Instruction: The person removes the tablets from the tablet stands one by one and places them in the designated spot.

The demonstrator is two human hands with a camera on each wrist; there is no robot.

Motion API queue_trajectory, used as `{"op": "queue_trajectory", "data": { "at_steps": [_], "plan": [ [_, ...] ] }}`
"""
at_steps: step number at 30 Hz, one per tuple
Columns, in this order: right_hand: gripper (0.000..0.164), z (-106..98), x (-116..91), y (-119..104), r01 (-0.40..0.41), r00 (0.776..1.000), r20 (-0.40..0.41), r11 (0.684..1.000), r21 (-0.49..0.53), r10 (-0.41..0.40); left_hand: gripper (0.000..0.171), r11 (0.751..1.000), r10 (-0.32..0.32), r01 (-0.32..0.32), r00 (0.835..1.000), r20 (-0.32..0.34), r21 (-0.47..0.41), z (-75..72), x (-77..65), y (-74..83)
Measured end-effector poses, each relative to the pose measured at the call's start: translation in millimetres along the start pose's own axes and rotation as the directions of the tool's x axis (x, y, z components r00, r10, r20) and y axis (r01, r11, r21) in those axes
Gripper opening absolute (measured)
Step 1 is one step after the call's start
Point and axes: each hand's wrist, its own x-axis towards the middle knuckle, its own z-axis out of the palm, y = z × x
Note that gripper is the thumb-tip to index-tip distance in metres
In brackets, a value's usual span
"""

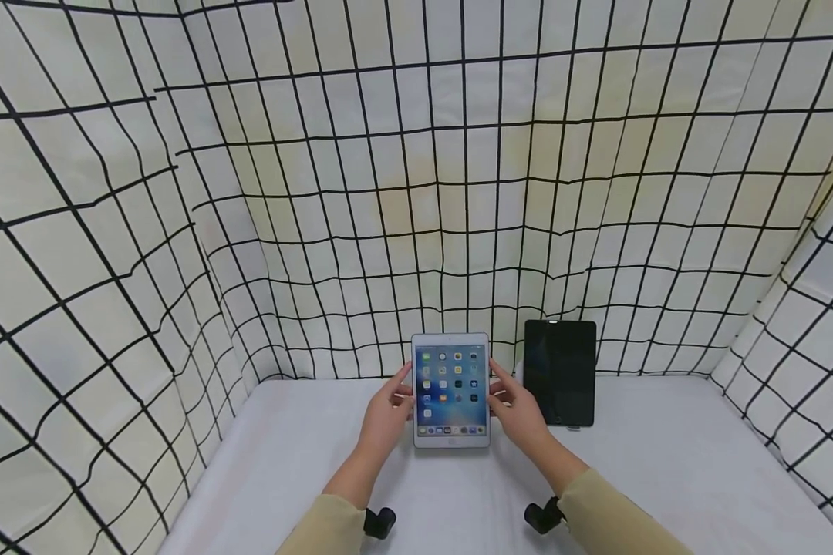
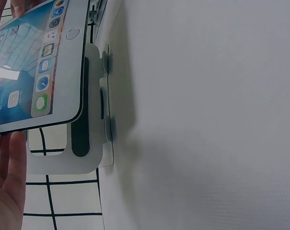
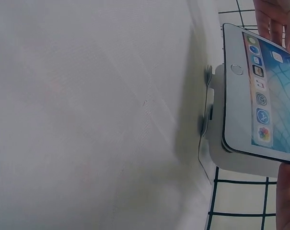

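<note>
A white tablet (image 1: 451, 389) with its screen lit and rows of app icons stands nearly upright between my two hands, home button at the bottom. My left hand (image 1: 385, 412) grips its left edge, fingers partly bent against the side. On the opposite edge, my right hand (image 1: 521, 416) holds it in the same way. Behind the tablet, the left wrist view has a light grey stand (image 2: 94, 163) with a dark pad (image 2: 80, 139) and lipped feet at the bottom. The tablet's lower edge is close in front of that stand.
A second tablet (image 1: 559, 370), black with a dark screen, is propped upright just right of my right hand. White cloth covers the table (image 1: 305, 432). White walls with a black grid (image 1: 451, 208) rise behind and at both sides.
</note>
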Motion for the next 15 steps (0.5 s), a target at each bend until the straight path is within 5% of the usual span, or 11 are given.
{"op": "queue_trajectory", "data": {
  "at_steps": [15],
  "plan": [
    [0.070,-7,-14,-4,-0.036,0.999,0.032,0.999,0.039,0.034,0.064,1.000,-0.001,0.001,1.000,0.028,-0.002,-1.1,-14.1,7.2]
  ]
}}
